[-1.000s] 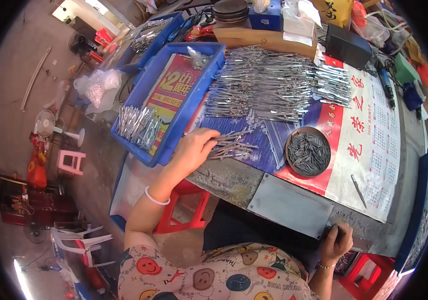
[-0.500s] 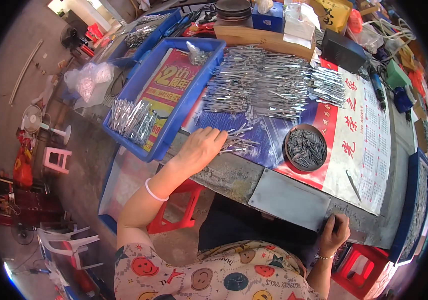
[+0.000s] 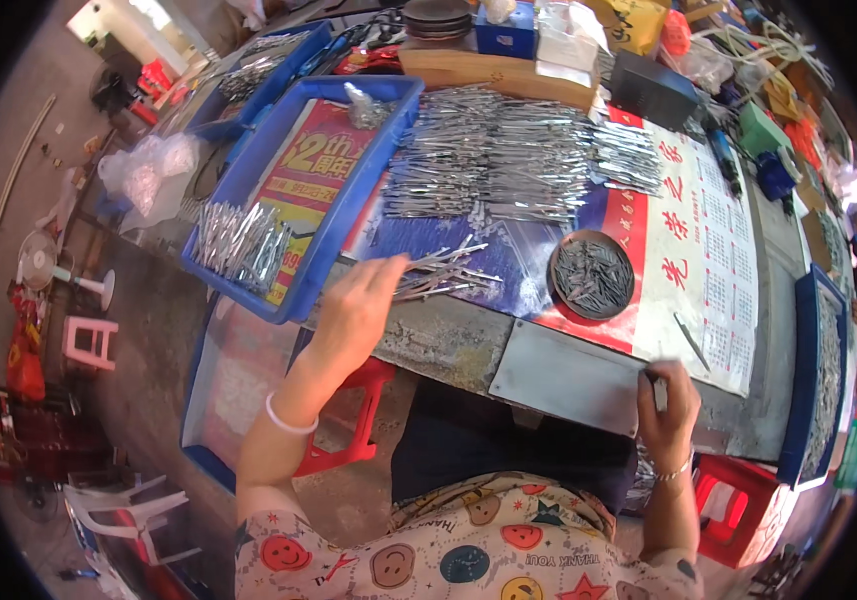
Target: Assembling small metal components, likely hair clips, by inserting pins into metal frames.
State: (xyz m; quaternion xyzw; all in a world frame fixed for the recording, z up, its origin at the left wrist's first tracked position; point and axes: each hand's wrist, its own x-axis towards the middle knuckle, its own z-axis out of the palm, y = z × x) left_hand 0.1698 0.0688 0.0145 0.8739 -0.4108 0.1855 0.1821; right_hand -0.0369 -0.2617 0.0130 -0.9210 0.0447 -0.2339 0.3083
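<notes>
My left hand (image 3: 354,312) is at the table's near edge, its fingertips against the left end of a small loose pile of thin silver metal rods (image 3: 454,272). Its fingers are slightly blurred, and their undersides are hidden. At the right corner of a flat grey metal plate (image 3: 564,378), my right hand (image 3: 669,408) is closed with the fingers curled in; whatever it may hold cannot be made out. A round brown dish (image 3: 557,290) of short dark metal pins stands between the hands, farther back. Wide rows of silver rods (image 3: 489,155) lie beyond the loose pile.
A blue tray (image 3: 321,270) with silver rods and a small plastic bag stands on the left. One slim tool (image 3: 691,341) lies on the printed sheet (image 3: 719,270) at right. Farther right is another blue tray (image 3: 806,370). Red stools (image 3: 349,420) stand below the table.
My left hand has drawn back leftward from the loose rods, uncovering more of them. My right hand has risen slightly toward the table edge, still curled. The whole view has shifted a little.
</notes>
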